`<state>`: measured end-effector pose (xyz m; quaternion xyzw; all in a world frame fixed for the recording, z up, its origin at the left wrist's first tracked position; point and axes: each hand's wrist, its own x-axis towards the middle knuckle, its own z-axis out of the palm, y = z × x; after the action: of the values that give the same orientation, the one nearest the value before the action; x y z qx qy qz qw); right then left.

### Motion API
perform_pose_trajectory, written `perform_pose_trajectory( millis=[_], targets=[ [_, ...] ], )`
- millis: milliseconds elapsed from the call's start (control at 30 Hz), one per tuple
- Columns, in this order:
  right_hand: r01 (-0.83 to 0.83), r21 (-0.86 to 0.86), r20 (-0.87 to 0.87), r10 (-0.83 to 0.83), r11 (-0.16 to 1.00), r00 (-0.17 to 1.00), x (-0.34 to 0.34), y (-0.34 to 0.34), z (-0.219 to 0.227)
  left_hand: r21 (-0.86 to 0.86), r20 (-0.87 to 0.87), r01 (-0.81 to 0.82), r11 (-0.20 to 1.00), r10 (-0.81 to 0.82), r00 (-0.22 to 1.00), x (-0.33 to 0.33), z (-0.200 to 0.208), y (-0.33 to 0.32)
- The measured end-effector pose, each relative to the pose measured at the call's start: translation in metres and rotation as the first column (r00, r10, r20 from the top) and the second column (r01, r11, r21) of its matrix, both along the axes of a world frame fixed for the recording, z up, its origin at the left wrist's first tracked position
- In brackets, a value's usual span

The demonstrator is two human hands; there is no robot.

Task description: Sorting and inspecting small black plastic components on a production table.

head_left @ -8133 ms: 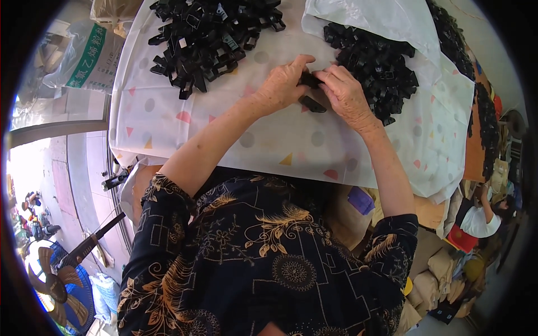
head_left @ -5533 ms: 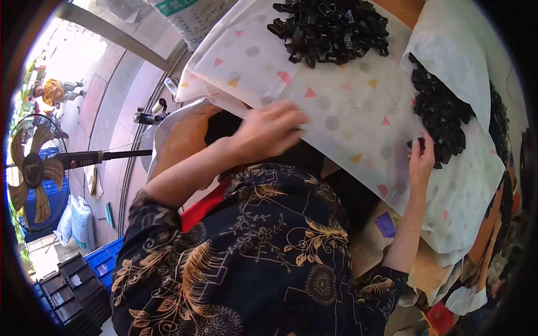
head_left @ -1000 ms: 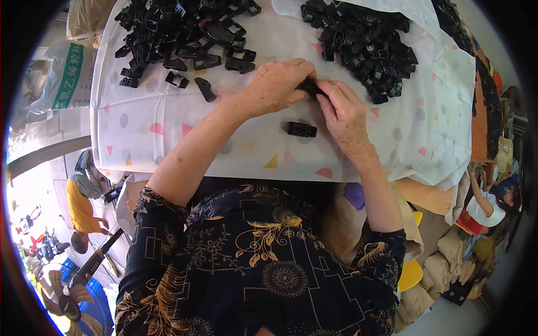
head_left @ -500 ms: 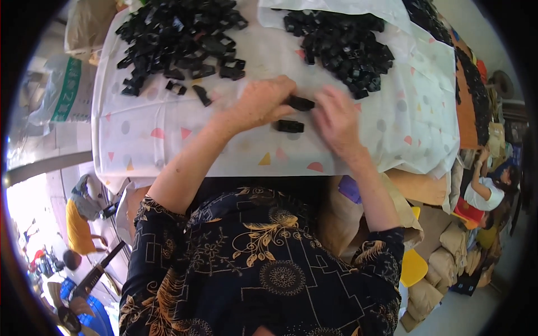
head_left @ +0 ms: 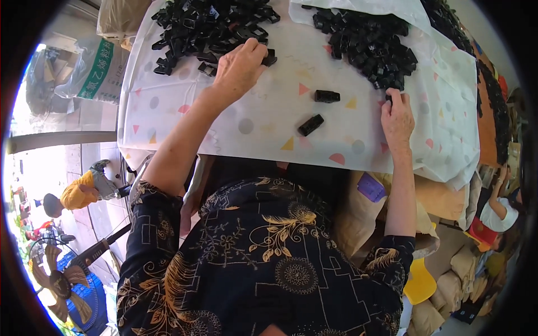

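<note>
Two piles of small black plastic parts lie on a patterned white cloth: a left pile [head_left: 196, 28] and a right pile [head_left: 364, 47]. My left hand [head_left: 240, 68] is at the near edge of the left pile, its fingers curled over a black part [head_left: 270, 57]. At the near tip of the right pile, my right hand [head_left: 398, 120] pinches another black part [head_left: 389, 97], mostly covered by the fingers. Between my hands, two oblong black pieces rest apart on the cloth: an upper piece [head_left: 327, 96] lying level and a lower piece [head_left: 311, 125] lying slanted.
A white plastic sheet [head_left: 386, 11] partly covers the right pile's far side. Beyond the table's right side are more black parts [head_left: 493, 106] on a brown surface. A fan [head_left: 60, 284] stands at lower left. Two other people are farther off, one at each side.
My hands have parted: the left moved up and left to its pile, the right moved rightward to the other. The dark piece formerly between them now lies on the cloth. The view has shifted.
</note>
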<state>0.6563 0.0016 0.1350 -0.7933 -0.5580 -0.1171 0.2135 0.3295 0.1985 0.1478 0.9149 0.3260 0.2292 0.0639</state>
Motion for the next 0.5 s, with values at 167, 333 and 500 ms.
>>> perform_pose_trajectory(
  millis=[167, 333, 500],
  targets=[
    [-0.059, 0.059, 0.062, 0.055, 0.997, 0.997, 0.015, -0.017, 0.0, 0.045, 0.061, 0.084, 0.995, -0.086, 0.994, 0.027, 0.016, -0.027],
    [-0.078, 0.253, -0.433, 0.185, 0.964, 0.882, -0.013, -0.012, 0.018, -0.073, -0.031, 0.199, 0.977, -0.202, 0.979, 0.077, 0.006, -0.035],
    [-0.228, 0.283, -0.448, 0.338, 0.932, 0.828, -0.042, 0.013, 0.031, -0.248, -0.036, 0.33, 0.911, -0.349, 0.936, 0.108, 0.003, -0.036]
  ],
)
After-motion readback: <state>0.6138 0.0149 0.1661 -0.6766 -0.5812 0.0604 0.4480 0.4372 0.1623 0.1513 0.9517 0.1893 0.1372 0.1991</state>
